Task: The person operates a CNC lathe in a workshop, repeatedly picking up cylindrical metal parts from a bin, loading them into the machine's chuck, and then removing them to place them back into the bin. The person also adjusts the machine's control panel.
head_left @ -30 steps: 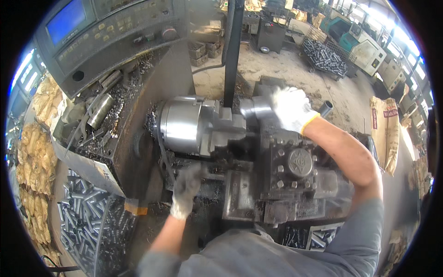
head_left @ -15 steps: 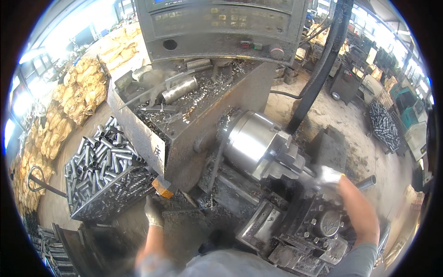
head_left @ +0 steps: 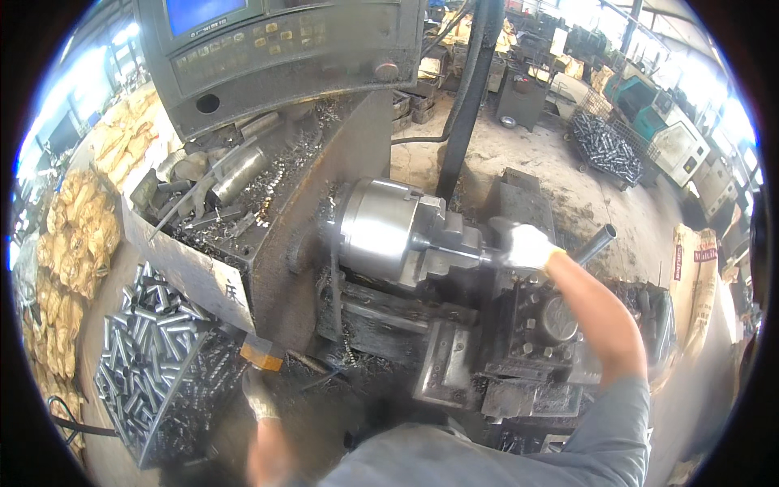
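white-gloved right hand (head_left: 527,246), shiny round chuck (head_left: 375,230)

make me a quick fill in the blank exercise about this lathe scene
1. The right hand wears a ____ glove.
2. The left hand hangs low beside a crate full of metal ____.
3. The shiny round chuck sits to the ____ of the right hand.
4. The screen on the control panel glows ____.

Missing words: white; tubes; left; blue
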`<state>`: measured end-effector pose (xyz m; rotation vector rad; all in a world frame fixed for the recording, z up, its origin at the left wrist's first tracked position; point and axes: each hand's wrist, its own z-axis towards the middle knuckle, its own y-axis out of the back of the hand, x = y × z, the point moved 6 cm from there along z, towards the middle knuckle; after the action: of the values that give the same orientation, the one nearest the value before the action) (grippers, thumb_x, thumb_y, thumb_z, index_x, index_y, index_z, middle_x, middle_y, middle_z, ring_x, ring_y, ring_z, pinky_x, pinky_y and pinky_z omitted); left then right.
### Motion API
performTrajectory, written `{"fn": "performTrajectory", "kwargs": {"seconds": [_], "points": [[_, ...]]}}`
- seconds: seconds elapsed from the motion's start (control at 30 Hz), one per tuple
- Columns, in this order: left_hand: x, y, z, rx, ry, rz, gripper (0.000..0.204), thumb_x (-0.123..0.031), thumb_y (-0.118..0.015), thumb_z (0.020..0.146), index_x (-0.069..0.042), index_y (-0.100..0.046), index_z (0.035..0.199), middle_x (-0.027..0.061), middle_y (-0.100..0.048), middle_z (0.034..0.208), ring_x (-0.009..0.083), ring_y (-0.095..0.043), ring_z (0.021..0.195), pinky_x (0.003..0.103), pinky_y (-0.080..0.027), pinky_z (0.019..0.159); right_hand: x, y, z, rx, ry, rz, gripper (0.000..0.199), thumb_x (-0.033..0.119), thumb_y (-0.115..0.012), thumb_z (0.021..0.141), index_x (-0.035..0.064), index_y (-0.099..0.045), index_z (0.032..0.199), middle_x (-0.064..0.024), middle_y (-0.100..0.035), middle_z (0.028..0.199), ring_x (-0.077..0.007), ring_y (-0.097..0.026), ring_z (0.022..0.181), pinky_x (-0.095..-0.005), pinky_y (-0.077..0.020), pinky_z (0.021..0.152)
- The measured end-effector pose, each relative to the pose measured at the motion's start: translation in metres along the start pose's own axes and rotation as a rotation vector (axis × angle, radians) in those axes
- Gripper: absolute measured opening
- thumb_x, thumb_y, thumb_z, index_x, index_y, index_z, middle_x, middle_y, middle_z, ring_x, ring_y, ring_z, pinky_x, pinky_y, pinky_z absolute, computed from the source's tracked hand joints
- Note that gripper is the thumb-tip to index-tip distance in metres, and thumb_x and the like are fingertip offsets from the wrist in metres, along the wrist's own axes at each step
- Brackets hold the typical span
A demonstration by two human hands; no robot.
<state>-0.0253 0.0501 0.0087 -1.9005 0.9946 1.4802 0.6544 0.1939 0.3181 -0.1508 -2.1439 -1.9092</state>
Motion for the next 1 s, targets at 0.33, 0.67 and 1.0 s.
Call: {"fn": "performTrajectory", "kwargs": {"seconds": [0.33, 0.67, 1.0], "points": [[-0.312, -0.162, -0.172, -0.014, -1.491, 0.481, 0.037, -0.008, -0.07, 0.093, 0.002, -0.067, 0.128, 0.0245, -0.071, 0.112, 0.0407, -0.07, 0.101, 0.044, -0.055, 0.097, 0.115, 0.019, -0.242, -0.644, 0.083, 0.596, 0.025, -0.003, -0.063, 0.08, -0.0043, -0.077, 0.101, -0.0173, -0.08, 0.091, -0.0259, -0.079, 0.077, -0.0366, -0.0645, 0.071], [-0.477, -0.456, -0.067, 0.096, -1.028, 1.34, 0.094, -0.022, -0.062, 0.1, -0.012, -0.005, 0.174, 0.0255, -0.078, 0.11, 0.0401, -0.079, 0.099, 0.054, -0.062, 0.084, 0.122, -0.127, -0.251, -0.004, -0.07, 1.031, 0.038, 0.02, -0.069, 0.093, 0.0033, -0.076, 0.127, -0.0215, -0.077, 0.121, -0.0348, -0.07, 0.121, -0.0463, -0.0464, 0.114], [-0.148, -0.239, -0.231, 0.803, -0.974, 0.754, 0.021, -0.025, -0.074, 0.097, -0.01, -0.072, 0.111, 0.018, -0.076, 0.096, 0.036, -0.076, 0.088, 0.047, -0.062, 0.075, 0.13, -0.259, -0.236, 0.477, 0.126, 0.59, 0.044, -0.004, -0.053, 0.105, -0.0041, -0.052, 0.149, -0.0161, -0.057, 0.149, -0.023, -0.05, 0.142, -0.0402, -0.043, 0.12]]}}
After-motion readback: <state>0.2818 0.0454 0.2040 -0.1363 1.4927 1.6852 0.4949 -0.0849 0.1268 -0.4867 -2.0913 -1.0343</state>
